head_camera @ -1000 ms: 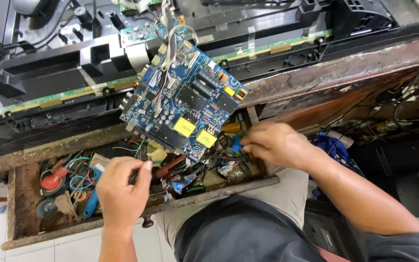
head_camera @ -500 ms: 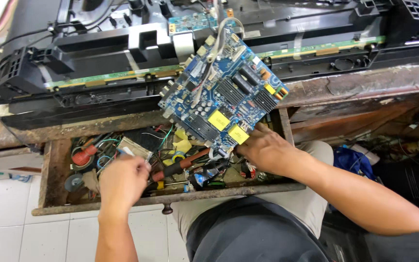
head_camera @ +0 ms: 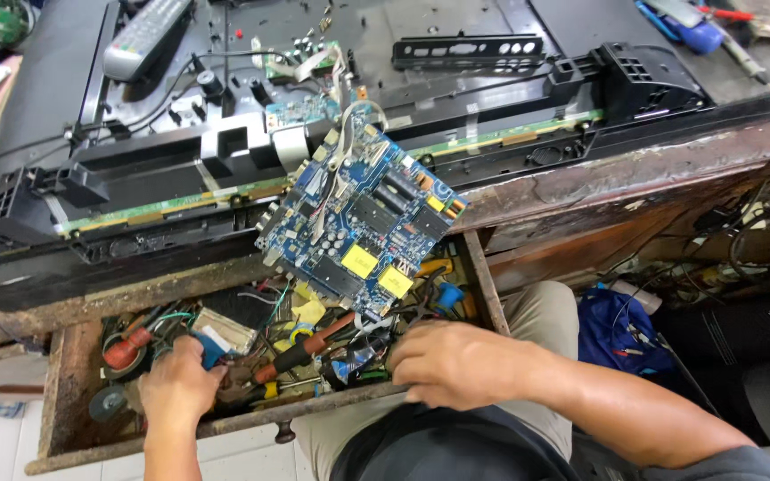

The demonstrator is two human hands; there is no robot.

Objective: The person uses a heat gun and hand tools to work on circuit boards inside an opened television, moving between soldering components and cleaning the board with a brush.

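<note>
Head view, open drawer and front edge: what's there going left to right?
Left hand in the drawer → red-handled screwdriver → right hand at the drawer's front → blue bag beside the knee.

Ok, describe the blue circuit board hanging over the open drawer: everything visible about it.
The blue circuit board is a rectangular panel, turned diagonally, its lower corner overhanging the wooden drawer of tools. It carries black chips, a finned heat sink, small capacitors, connectors along its edges and two yellow labels near the lower end. White and grey ribbon cables run from its top to the opened black chassis behind. Neither hand touches it; the right hand sits just below it.
</note>
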